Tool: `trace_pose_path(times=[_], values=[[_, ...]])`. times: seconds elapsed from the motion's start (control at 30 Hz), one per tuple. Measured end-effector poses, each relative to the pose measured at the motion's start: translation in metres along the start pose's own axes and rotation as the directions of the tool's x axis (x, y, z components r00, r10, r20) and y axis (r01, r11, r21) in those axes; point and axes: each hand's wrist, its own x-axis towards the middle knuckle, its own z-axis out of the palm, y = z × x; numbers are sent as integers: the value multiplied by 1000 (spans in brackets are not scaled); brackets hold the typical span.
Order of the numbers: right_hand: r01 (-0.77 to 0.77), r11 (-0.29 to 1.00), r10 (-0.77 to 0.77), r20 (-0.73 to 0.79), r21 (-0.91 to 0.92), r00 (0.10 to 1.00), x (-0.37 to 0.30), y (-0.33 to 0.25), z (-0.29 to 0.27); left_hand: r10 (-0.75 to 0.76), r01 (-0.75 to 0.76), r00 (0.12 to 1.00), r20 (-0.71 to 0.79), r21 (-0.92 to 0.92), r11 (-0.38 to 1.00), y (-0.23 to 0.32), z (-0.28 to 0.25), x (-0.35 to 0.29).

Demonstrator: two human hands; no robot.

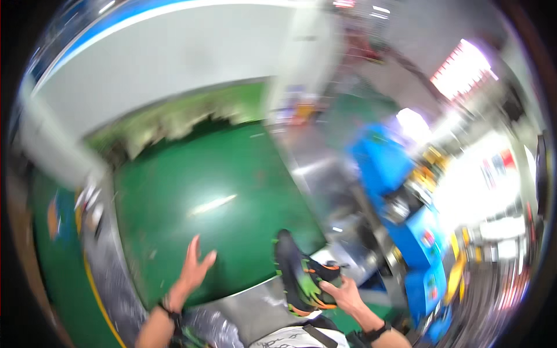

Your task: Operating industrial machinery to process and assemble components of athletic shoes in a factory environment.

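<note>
My right hand grips a dark sneaker with bright green and orange parts, its fingers and thumb closed on the shoe's side. The sneaker is held over the near right corner of a flat green surface that is framed in metal. To the left, my left hand hangs over the near part of the same surface, fingers spread and nothing in it. Dark bands circle both wrists.
Beyond the green surface stands a large white housing with a ragged fringe along its lower opening. Blue bins with small parts line the right side, beside a metal ledge. Clear plastic lies at the near edge.
</note>
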Motion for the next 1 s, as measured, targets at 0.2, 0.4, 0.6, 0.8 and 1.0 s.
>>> trace_pose_path(times=[0.2,0.4,0.6,0.8,1.0], values=[[256,956,-275,-137,-145,952,-80,-24,-41,258,53,909,327,-705,707,139,156,-53],[532,813,-547,0,237,837,-138,35,-109,191,335,775,603,-647,685,204,218,-93],[463,647,-417,-228,606,880,-179,188,-217,180,155,643,744,-357,921,248,377,-180],[530,572,-38,-625,626,779,-265,318,-381,130,-13,372,919,-134,991,271,515,-238],[605,464,114,-721,647,683,-247,409,-560,111,-825,286,952,185,534,230,555,-250]])
